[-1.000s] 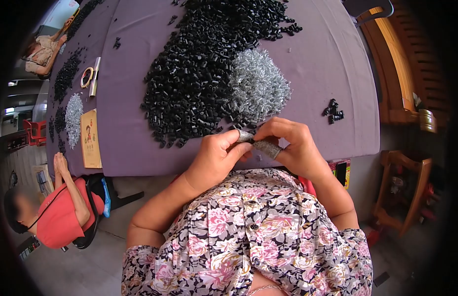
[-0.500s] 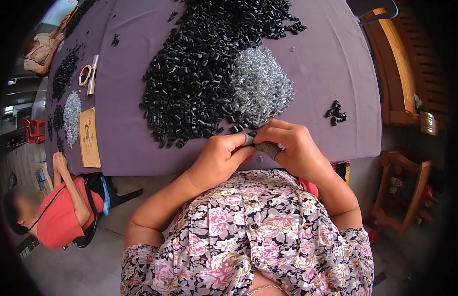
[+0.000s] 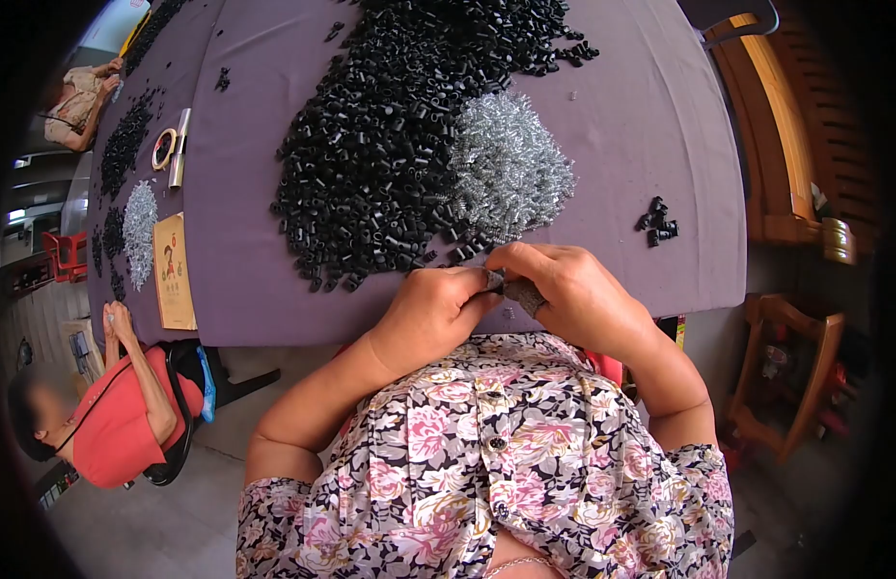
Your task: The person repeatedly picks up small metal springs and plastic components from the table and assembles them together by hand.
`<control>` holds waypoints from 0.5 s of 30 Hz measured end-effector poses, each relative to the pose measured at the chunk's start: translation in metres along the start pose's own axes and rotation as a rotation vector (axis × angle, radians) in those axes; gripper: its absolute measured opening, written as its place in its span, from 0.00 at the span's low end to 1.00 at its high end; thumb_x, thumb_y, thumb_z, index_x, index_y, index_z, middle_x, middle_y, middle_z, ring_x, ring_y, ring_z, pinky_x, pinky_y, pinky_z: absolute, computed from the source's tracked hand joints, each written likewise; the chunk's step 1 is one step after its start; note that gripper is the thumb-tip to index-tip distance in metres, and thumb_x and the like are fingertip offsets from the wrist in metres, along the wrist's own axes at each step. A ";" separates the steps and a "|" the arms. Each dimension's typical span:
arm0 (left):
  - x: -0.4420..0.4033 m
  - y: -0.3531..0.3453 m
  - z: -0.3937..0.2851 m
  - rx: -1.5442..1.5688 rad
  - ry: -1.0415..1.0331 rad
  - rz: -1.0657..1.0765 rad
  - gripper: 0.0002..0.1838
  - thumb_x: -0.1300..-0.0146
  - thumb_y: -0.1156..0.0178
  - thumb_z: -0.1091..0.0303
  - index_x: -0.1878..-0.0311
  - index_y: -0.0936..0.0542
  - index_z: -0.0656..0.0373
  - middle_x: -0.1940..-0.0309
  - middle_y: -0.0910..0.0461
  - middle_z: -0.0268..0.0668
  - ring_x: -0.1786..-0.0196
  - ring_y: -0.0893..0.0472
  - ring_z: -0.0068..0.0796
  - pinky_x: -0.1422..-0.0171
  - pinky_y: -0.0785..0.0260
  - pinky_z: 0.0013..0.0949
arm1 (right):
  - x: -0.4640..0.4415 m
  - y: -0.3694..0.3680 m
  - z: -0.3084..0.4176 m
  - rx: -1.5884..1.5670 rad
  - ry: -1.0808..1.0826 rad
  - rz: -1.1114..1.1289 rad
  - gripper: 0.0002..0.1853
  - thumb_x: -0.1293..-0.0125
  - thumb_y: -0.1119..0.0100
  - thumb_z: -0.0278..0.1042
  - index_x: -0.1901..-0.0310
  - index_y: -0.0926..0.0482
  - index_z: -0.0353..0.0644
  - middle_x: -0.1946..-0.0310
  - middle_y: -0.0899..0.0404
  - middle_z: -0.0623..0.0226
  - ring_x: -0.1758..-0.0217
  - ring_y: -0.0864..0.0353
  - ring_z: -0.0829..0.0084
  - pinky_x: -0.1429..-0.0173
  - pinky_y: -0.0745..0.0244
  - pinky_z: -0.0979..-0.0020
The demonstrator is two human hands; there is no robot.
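Note:
My left hand (image 3: 428, 307) and my right hand (image 3: 575, 291) meet at the front edge of the table, thumbs and fingers pinched together. Grey wraps cover some fingertips on both. Whatever sits between the fingertips is too small and hidden to make out. Just beyond my hands spreads a large heap of small black plastic tubular parts (image 3: 371, 183). Against its right side lies a pile of small silvery coil springs (image 3: 513, 166). One loose spring (image 3: 510, 314) rests on the cloth below my fingers.
A small cluster of black parts (image 3: 657, 224) lies to the right on the purple tablecloth (image 3: 240, 174). At left are a tape roll (image 3: 164, 150), a booklet (image 3: 175, 275) and another spring pile (image 3: 139, 232). A person in red (image 3: 124, 415) sits there; another person (image 3: 76, 106) is farther back.
My right hand has shifted slightly left, its fingers closing nearer to my left fingertips. My left hand stays in almost the same place. The heaps look unchanged.

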State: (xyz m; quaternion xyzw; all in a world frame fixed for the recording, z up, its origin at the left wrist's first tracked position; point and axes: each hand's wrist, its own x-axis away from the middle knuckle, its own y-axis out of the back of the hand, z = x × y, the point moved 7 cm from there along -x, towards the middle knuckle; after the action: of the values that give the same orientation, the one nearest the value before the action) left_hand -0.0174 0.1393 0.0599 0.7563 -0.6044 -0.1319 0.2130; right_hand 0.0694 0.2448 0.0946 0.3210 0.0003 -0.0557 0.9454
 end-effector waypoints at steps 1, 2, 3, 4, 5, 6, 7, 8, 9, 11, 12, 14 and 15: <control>0.000 0.000 -0.001 -0.017 -0.015 -0.005 0.07 0.36 0.33 0.74 0.59 0.17 0.68 0.68 0.17 0.51 0.66 0.16 0.47 0.60 0.25 0.40 | 0.000 0.000 0.002 0.027 0.031 -0.011 0.22 0.48 0.40 0.12 0.49 0.24 0.37 0.64 0.16 0.54 0.57 0.15 0.47 0.54 0.21 0.53; 0.001 -0.001 0.000 -0.011 -0.040 -0.028 0.07 0.36 0.34 0.74 0.59 0.17 0.68 0.68 0.17 0.51 0.66 0.16 0.48 0.60 0.25 0.40 | 0.000 -0.002 0.004 0.054 0.063 -0.021 0.22 0.47 0.41 0.13 0.49 0.24 0.38 0.64 0.16 0.55 0.57 0.15 0.48 0.55 0.21 0.52; 0.002 -0.004 0.002 -0.005 -0.064 -0.051 0.07 0.36 0.34 0.74 0.59 0.17 0.68 0.68 0.17 0.51 0.66 0.16 0.48 0.60 0.25 0.40 | 0.001 -0.005 0.007 0.080 0.095 -0.031 0.22 0.47 0.41 0.13 0.49 0.25 0.38 0.64 0.16 0.55 0.57 0.15 0.48 0.55 0.22 0.52; 0.002 -0.004 0.001 0.001 -0.090 -0.073 0.06 0.36 0.34 0.74 0.59 0.17 0.68 0.67 0.16 0.51 0.65 0.16 0.49 0.60 0.25 0.40 | 0.001 -0.007 0.006 0.076 0.098 -0.033 0.22 0.47 0.41 0.12 0.49 0.24 0.38 0.64 0.16 0.55 0.57 0.15 0.48 0.55 0.22 0.53; 0.003 -0.005 0.002 0.003 -0.076 -0.058 0.06 0.36 0.34 0.74 0.58 0.17 0.68 0.68 0.16 0.51 0.66 0.15 0.47 0.60 0.25 0.39 | 0.003 -0.008 0.005 0.073 0.101 -0.036 0.22 0.48 0.41 0.12 0.49 0.24 0.38 0.65 0.16 0.55 0.57 0.15 0.48 0.55 0.22 0.53; 0.005 -0.005 0.003 0.006 -0.062 -0.043 0.06 0.35 0.34 0.74 0.58 0.17 0.68 0.68 0.16 0.51 0.66 0.15 0.45 0.60 0.25 0.39 | 0.004 -0.009 0.005 0.070 0.102 -0.039 0.23 0.48 0.40 0.12 0.49 0.24 0.38 0.65 0.16 0.55 0.57 0.15 0.48 0.55 0.21 0.54; 0.007 -0.006 0.004 0.009 -0.045 -0.028 0.06 0.35 0.34 0.74 0.58 0.17 0.68 0.68 0.16 0.50 0.66 0.15 0.44 0.60 0.25 0.38 | 0.004 -0.008 -0.001 -0.035 0.009 -0.018 0.23 0.48 0.40 0.12 0.49 0.23 0.39 0.64 0.15 0.54 0.57 0.14 0.48 0.55 0.21 0.55; 0.007 -0.007 0.006 0.035 0.013 0.017 0.06 0.34 0.35 0.74 0.58 0.17 0.68 0.68 0.15 0.49 0.67 0.14 0.40 0.60 0.25 0.37 | 0.005 -0.005 -0.006 -0.140 -0.083 0.006 0.23 0.48 0.40 0.12 0.48 0.23 0.39 0.64 0.15 0.54 0.57 0.14 0.48 0.55 0.21 0.56; 0.007 -0.006 0.005 0.060 0.071 0.060 0.06 0.34 0.35 0.74 0.57 0.16 0.68 0.69 0.15 0.47 0.67 0.14 0.36 0.59 0.24 0.36 | 0.006 -0.003 -0.012 -0.246 -0.174 0.030 0.24 0.49 0.39 0.12 0.48 0.23 0.39 0.64 0.15 0.53 0.57 0.14 0.48 0.55 0.21 0.56; 0.008 -0.008 0.008 0.189 0.169 0.086 0.07 0.33 0.35 0.73 0.60 0.17 0.68 0.71 0.15 0.47 0.69 0.15 0.31 0.61 0.25 0.35 | 0.005 -0.001 -0.014 -0.245 -0.204 0.057 0.25 0.50 0.38 0.12 0.48 0.22 0.40 0.63 0.14 0.53 0.56 0.13 0.48 0.54 0.21 0.57; 0.008 -0.011 0.012 0.294 0.209 0.073 0.08 0.33 0.35 0.71 0.62 0.18 0.68 0.73 0.16 0.47 0.71 0.16 0.31 0.62 0.26 0.36 | 0.004 0.000 -0.012 -0.213 -0.178 0.055 0.25 0.50 0.39 0.12 0.48 0.22 0.39 0.64 0.14 0.53 0.57 0.13 0.48 0.54 0.21 0.57; 0.008 -0.015 0.014 0.395 0.240 0.076 0.09 0.33 0.35 0.70 0.64 0.18 0.68 0.75 0.17 0.48 0.72 0.18 0.28 0.64 0.27 0.37 | 0.005 0.000 -0.009 -0.178 -0.148 0.060 0.25 0.51 0.39 0.11 0.48 0.23 0.39 0.64 0.15 0.53 0.56 0.13 0.48 0.54 0.21 0.56; 0.008 -0.015 0.014 0.394 0.234 0.089 0.09 0.33 0.35 0.71 0.63 0.18 0.69 0.75 0.16 0.48 0.71 0.19 0.25 0.64 0.28 0.36 | 0.005 0.001 -0.007 -0.174 -0.142 0.069 0.25 0.51 0.40 0.11 0.48 0.23 0.39 0.63 0.15 0.53 0.56 0.14 0.49 0.54 0.21 0.55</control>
State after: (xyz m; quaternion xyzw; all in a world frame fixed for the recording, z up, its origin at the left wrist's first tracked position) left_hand -0.0090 0.1322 0.0409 0.7660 -0.6224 0.0865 0.1355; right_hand 0.0748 0.2492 0.0894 0.2331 -0.0730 -0.0453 0.9687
